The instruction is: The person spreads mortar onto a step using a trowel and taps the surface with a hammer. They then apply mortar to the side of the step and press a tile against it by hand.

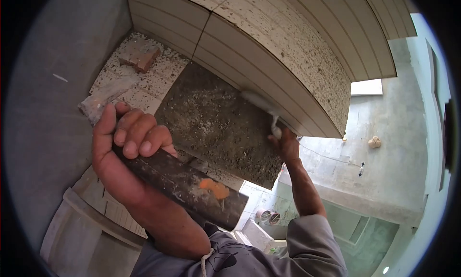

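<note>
My left hand (137, 147) is closed around a dark, scuffed rectangular bar (175, 178) with an orange patch near its lower end. The bar is close to the camera, and its upper end is hidden in my palm. Farther off, my right hand (287, 145) grips a trowel (259, 101) by its pale handle. Its blade is blurred and lies along the foot of a striped stair riser (269, 80), over a bed of grey-brown mortar (211, 118). That mortar covers a stair tread from the riser to its front edge.
Speckled tread tiles (158, 80) at the left carry a broken brick piece (144, 58) and a crumpled plastic bag (105, 99). A grey wall (62, 113) borders the stairs. Drop-off on the right leads to a lower floor (331, 166) with a cable (331, 158). Buckets (268, 216) stand below.
</note>
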